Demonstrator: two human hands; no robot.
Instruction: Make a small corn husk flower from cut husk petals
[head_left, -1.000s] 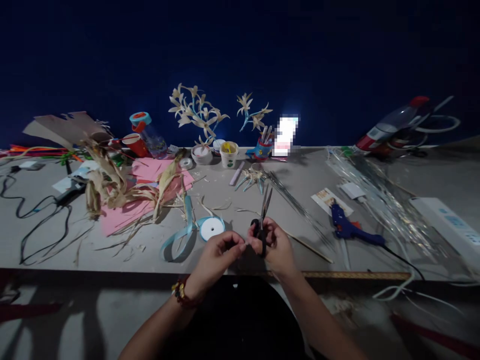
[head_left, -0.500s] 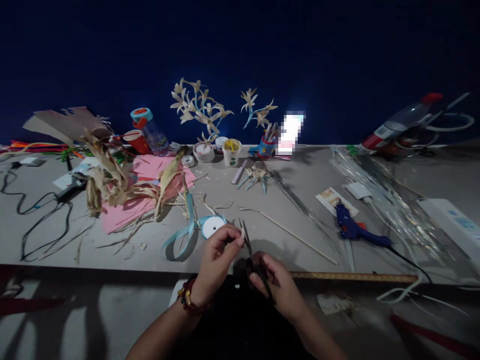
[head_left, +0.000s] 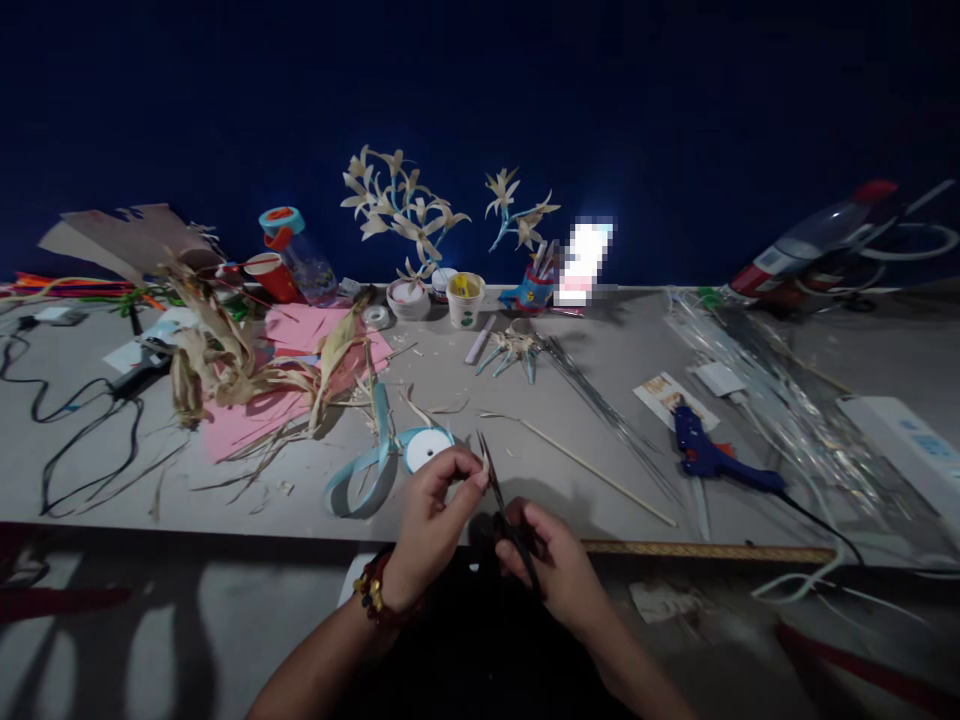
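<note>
Between thumb and fingers, my left hand pinches a small pale strip that looks like corn husk. My right hand is closed round the handles of dark scissors. Their blades point up and away from me, right beside the strip; whether they touch it I cannot tell. Just beyond my left hand lies a spool of light blue ribbon, its loose end looping to the left. A thin pale stick rests on the table to the right of the scissors.
Dried corn husks lie over pink paper at the left. Husk flowers stand behind small tubs. A blue glue gun, thin wires and a white power strip lie at the right. A bottle leans at the back right.
Both hands stay almost in the same place, with the strip and scissors still held. The view has shifted very slightly.
</note>
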